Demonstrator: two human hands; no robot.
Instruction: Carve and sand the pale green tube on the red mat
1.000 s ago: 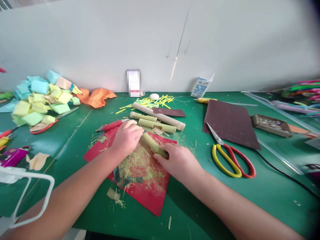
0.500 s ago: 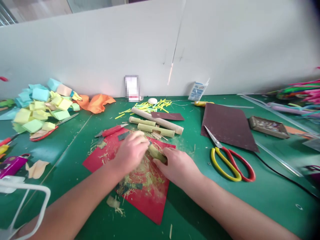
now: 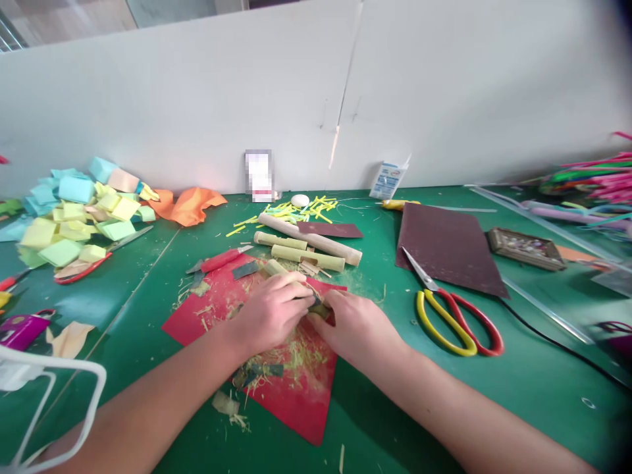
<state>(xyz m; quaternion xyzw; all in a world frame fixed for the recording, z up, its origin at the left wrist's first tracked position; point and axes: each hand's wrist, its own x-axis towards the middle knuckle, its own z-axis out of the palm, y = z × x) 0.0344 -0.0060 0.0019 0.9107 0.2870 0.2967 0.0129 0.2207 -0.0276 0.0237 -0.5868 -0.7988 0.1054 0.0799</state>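
A greenish bamboo tube [image 3: 275, 267] is held slanting over a red sheet [image 3: 301, 411] covered in shavings and dust. My left hand [image 3: 276, 309] is closed over the tube's middle, with the edge of a small dark piece of sandpaper [image 3: 315, 301] showing under its fingertips. Close beside it, my right hand [image 3: 353, 326] grips the tube's near right end between thumb and fingers. Behind the hands lie two cut bamboo pieces [image 3: 309, 257] and a longer pale bamboo stick [image 3: 336, 248]. A red-handled knife [image 3: 220, 259] rests at the sheet's upper left edge.
Scissors [image 3: 447, 316] with yellow and red handles lie to the right, their tip on a dark brown sheet [image 3: 449, 243]. Folded paper pieces [image 3: 81, 210] are heaped at left, near orange paper [image 3: 190, 205]. A white frame [image 3: 93, 401] juts in at lower left. A grey partition [image 3: 197, 99] stands behind.
My left hand has slid along the bamboo tube towards my right hand, baring the tube's far end. The right hand keeps its grip at nearly the same spot.
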